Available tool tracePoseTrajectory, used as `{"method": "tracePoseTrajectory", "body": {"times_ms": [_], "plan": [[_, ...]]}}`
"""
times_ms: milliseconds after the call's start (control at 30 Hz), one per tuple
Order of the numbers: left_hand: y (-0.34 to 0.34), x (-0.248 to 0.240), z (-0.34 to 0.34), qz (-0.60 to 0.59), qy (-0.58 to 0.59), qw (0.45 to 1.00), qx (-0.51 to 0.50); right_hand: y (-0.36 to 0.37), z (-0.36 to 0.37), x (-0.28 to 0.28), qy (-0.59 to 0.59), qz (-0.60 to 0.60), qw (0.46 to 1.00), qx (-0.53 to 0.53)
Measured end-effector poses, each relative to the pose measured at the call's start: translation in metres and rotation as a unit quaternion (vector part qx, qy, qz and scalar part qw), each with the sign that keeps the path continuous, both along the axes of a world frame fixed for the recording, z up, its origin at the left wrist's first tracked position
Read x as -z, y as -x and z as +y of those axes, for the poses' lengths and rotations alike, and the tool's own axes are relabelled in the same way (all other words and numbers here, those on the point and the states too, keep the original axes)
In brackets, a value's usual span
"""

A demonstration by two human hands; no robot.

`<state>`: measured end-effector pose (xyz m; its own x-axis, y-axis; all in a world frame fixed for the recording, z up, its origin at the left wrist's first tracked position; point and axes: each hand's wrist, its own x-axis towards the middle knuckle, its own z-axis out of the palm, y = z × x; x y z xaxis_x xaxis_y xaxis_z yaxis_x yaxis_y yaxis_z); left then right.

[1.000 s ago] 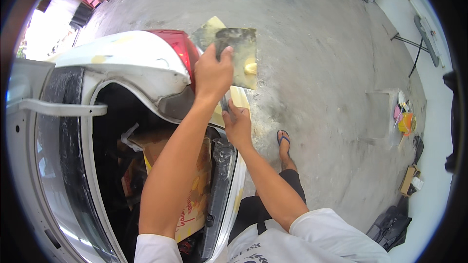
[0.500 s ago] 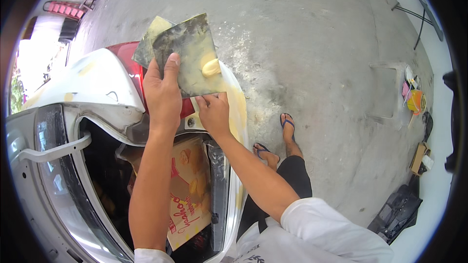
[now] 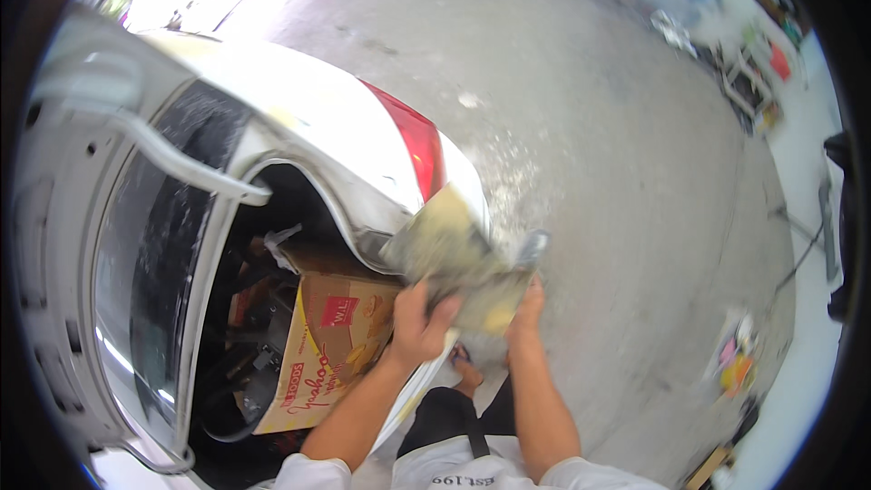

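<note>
My left hand (image 3: 420,325) is closed on the near edge of a putty-smeared flat sheet (image 3: 440,240), grey with yellow film, held over the car's rear corner. A second smeared piece (image 3: 485,307) overlaps it, with a yellow putty patch at its lower part. At the right edge of these pieces is my right hand (image 3: 526,313), its fingers closed. A grey, shiny-ended thing (image 3: 533,249) sticks up above that hand; motion blur hides its kind. Beyond the sheets are the white car's rear panel (image 3: 318,118) and red tail light (image 3: 408,141).
The car's trunk lid (image 3: 82,245) stands raised on the left. Inside the trunk lies a printed cardboard box (image 3: 327,345). A concrete floor (image 3: 617,200) spreads to the right, with a colourful pile (image 3: 737,358) near the white wall and a frame-like object (image 3: 748,86) farther off.
My view has swung, so the car sits differently in it. Both hands and the sheets are lower and closer to me. My right hand has moved from under the sheet to its right edge.
</note>
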<state>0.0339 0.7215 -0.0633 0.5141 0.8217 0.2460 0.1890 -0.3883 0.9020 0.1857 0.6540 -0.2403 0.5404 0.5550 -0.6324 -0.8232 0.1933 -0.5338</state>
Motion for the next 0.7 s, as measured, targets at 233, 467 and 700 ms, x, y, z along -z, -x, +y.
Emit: {"method": "tracePoseTrajectory", "body": {"times_ms": [233,467,700], "plan": [[0.060,0.065,0.002,-0.226,-0.264,0.834,-0.429,-0.163,0.166,-0.080,-0.357,0.014,0.883,-0.303],[-0.032,0.077,0.044,-0.536,-0.179,0.677,-0.472,-0.145,0.423,-0.077,-0.508,0.143,0.753,-0.394],[-0.049,0.082,0.041,-0.557,-0.084,0.449,-0.694,-0.057,0.533,-0.065,-0.578,0.277,0.655,-0.401]]}}
